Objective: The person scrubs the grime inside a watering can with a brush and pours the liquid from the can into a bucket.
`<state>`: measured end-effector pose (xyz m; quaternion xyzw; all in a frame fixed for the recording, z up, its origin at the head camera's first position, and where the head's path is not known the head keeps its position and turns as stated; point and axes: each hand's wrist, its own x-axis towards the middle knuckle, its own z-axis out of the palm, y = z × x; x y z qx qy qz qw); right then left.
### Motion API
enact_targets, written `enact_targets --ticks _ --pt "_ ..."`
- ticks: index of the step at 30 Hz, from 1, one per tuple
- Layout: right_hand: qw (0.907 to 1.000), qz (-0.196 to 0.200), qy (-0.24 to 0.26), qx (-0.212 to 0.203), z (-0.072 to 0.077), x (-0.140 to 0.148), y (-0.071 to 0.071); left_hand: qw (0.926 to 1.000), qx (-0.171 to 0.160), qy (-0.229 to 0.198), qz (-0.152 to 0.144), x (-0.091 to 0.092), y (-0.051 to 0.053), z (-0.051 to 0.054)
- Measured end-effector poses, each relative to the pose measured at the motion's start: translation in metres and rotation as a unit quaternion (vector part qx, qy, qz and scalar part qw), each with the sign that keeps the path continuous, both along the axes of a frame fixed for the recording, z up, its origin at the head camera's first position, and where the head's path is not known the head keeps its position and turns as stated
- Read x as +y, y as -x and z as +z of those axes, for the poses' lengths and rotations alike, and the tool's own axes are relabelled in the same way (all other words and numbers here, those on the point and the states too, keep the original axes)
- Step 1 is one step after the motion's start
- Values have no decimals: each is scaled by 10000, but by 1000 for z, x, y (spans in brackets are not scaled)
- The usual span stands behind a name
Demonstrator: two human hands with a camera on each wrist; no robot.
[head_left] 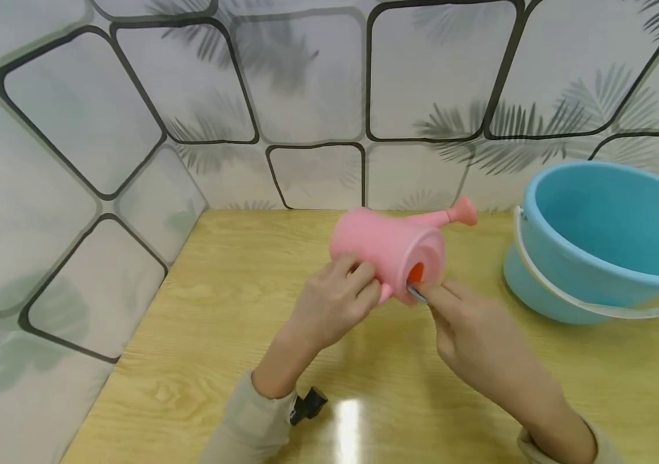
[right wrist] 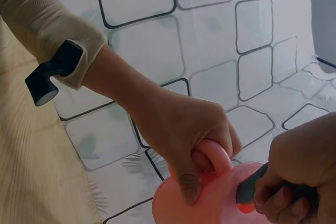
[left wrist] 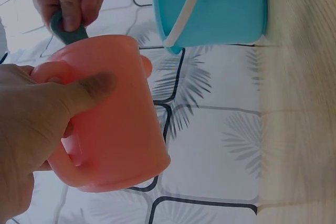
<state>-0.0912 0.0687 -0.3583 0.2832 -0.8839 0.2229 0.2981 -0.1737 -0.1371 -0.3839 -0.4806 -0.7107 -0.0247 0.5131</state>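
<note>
Left hand [head_left: 332, 296] grips pink watering can [head_left: 371, 241] by handle [right wrist: 216, 155]; right hand [head_left: 477, 335] holds blue-grey tool [right wrist: 253, 183] at can's mouth [head_left: 435, 254], which faces it, long axis slanting toward that hand.

From the head, looks forward and down over the bench [head_left: 219, 309] to the wall [head_left: 306, 84], widest. From the left wrist, looks close at the watering can [left wrist: 123, 124], rolled sideways, with bench at right; shares the bucket [left wrist: 226, 14] with the head. From the right wrist, faces closely across to the left grip [right wrist: 181, 127]; shares the watering can with both.
</note>
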Motion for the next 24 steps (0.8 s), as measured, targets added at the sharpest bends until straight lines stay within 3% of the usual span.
enact_targets --ticks 2,4,6,8,10,11,15,20,21,22,23,24 --pt "9974 340 449 -438 3 1 2 10000 19 9 -82 0 1 1" --pt "9867 708 1019 -1053 6 4 4 9999 -2 -2 -173 0 2 1" --pt "9661 1050 1648 -1691 7 8 6 9997 -66 -68 -235 0 2 0" --pt "9333 1361 2343 -2355 8 11 8 9994 -170 -204 -242 2 0 -1" --pt "8881 1641 3103 -2967 8 15 10 9988 -317 -309 -200 6 -3 -3" --pt "8611 1790 3487 -3237 7 16 11 9985 -384 -357 -164 9 -5 -4" --pt "7366 2336 4890 -4046 4 20 14 9976 -472 -506 86 20 -14 -8" --pt "5884 2875 6115 -4441 1 18 13 9940 -517 -545 797 32 -25 -9" --pt "5628 2885 6338 -4453 0 15 12 9925 -591 -495 944 33 -27 -9" --pt "5477 2801 6518 -4435 -1 12 11 9911 -683 -451 1050 34 -28 -9" --pt "5417 2665 6659 -4383 -1 9 10 9898 -766 -419 1125 34 -28 -10" --pt "5496 2506 6719 -4286 -1 6 9 9884 -866 -408 1178 35 -29 -10"
